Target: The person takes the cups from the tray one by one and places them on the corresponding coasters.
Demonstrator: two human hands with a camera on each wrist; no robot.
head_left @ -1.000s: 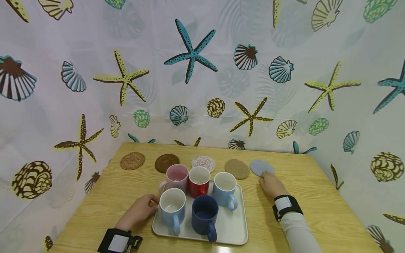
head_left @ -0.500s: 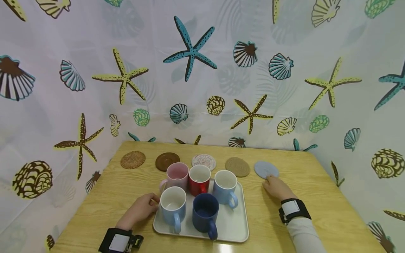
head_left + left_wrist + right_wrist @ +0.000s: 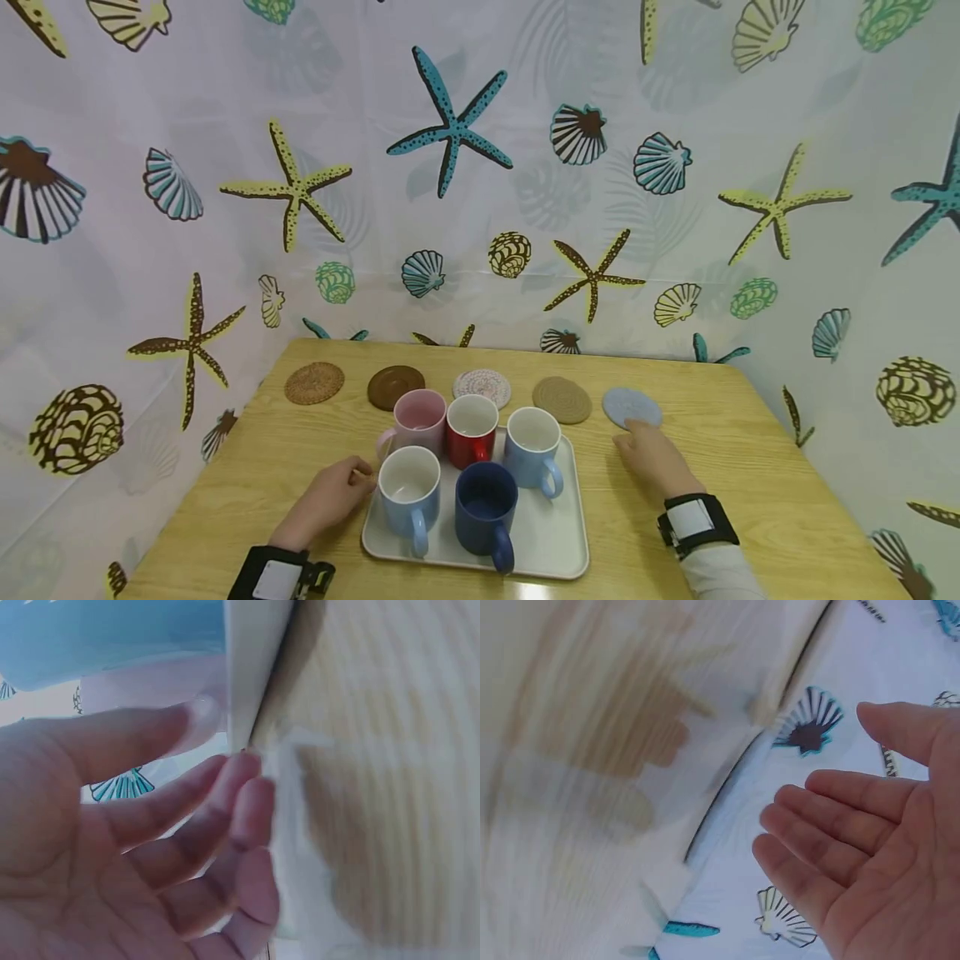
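Observation:
My right hand is at the near edge of a round pale blue coaster in the head view; its fingers look relaxed and hold nothing in the right wrist view. Beside the left rim of a white tray is my left hand, fingers loosely bent, with fingertips right by the rim in the left wrist view. On the tray stand a pink mug, a red mug, a dark blue mug and two light blue mugs, one front left, one at right.
Along the back of the wooden table lie a woven brown coaster, a dark brown coaster, a white speckled coaster and a tan coaster, in a row with the blue one. A shell-and-starfish cloth surrounds the table.
The pale blue coaster has shifted a little right, away from the tan one, with my right hand. My right fingers have since come loose at its near edge. The left hand stays by the tray.

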